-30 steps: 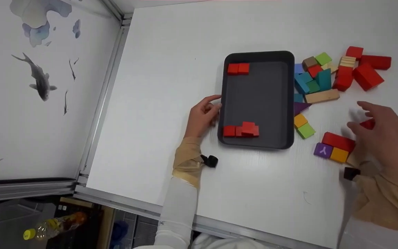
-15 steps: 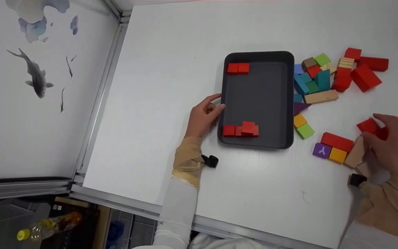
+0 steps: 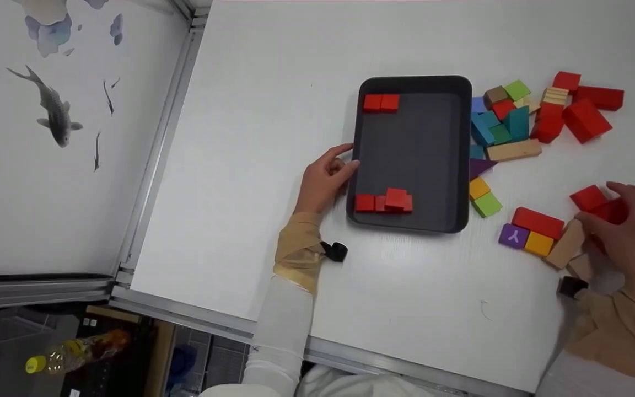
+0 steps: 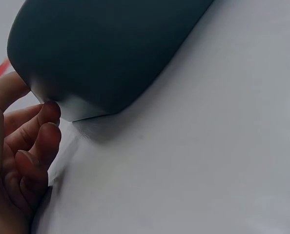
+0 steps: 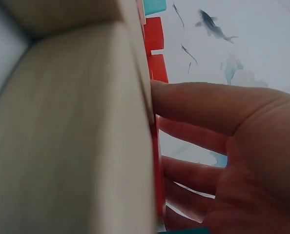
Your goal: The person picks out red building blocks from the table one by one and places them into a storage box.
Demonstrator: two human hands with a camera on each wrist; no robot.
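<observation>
My left hand [image 3: 322,182] pinches the left rim of a dark grey rectangular tray [image 3: 452,160], thumb over the edge and index finger along the outside. In the left wrist view its other fingers [image 4: 48,141] are bent beneath the tray's underside [image 4: 101,53]. Two red blocks [image 3: 381,103] lie in the tray's far left corner, and a row of red blocks [image 3: 365,203] with one on top lies at its near end. At the right, my right hand [image 3: 634,231] has thumb and fingers around a red block [image 3: 614,210], beside another red block [image 3: 587,197] and plain wooden blocks [image 3: 566,243].
A heap of blue, green, red and wooden blocks [image 3: 510,127] borders the tray's right side. Nearer me stand a long red block [image 3: 538,221], a purple block [image 3: 514,236] and a yellow block [image 3: 538,243]. A bottle [image 3: 75,353] is below the table's left front edge.
My right hand has come down and slightly right, its thumb and fingers settling around the red block. My left thumb has moved onto the tray's rim. The blocks in the tray stay put.
</observation>
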